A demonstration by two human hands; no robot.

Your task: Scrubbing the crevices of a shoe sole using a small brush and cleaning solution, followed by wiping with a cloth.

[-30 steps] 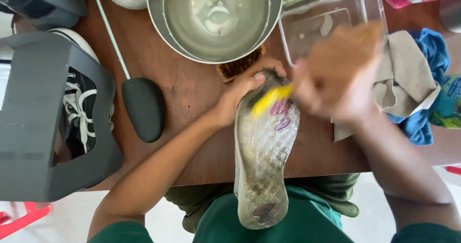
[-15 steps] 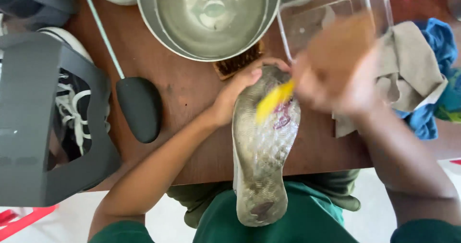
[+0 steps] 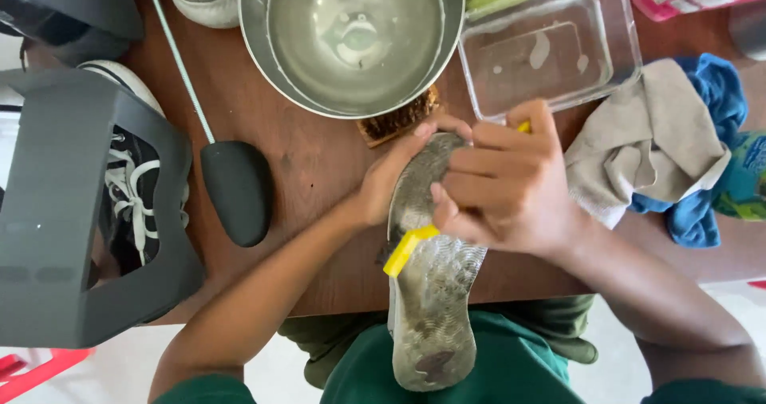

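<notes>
At the far left of the frame a dark grey stand sits over a white sneaker with laces. Just right of it, a black shoe tree with a thin metal rod lies on the brown wooden table. At the top centre stands a large steel bowl holding cloudy water, and a brown bristle brush peeks out from under its lower rim.

In the middle of the frame the left hand grips the toe end of a shoe turned sole-up; its fingers are curled shut around the toe edge. The shoe runs from the table's middle down past the table edge toward the bottom centre of the frame, over the person's green clothing.

The right hand lies across the upper sole, fingers closed around a yellow-handled brush, whose yellow end sticks out at the lower left of the hand, pressed on the sole.

Upper right of the hand sits a clear plastic container. Further right lie a beige cloth and a blue cloth, touching.
</notes>
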